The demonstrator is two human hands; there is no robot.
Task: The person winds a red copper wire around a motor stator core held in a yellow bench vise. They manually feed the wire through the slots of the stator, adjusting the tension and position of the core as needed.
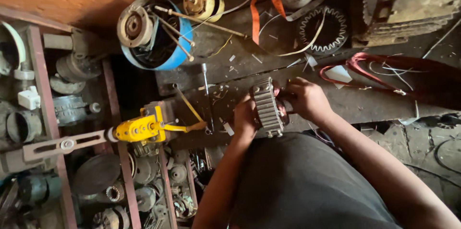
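Note:
A ribbed grey metal motor stator (268, 107) stands on edge at the front of a dark, grimy workbench (365, 104). My left hand (245, 117) grips its left side from below. On its right end, my right hand (305, 97) has its fingers closed around the reddish copper winding. Both forearms reach in from the bottom of the view over my dark shirt.
A yellow winding tool (140, 129) with a metal arm sits left of my hands. A blue motor housing (154, 32), a toothed ring (322, 30), a loop of red wire (384, 68) and a screwdriver (206, 90) lie on the bench. Trays of motor parts (144, 181) fill the lower left.

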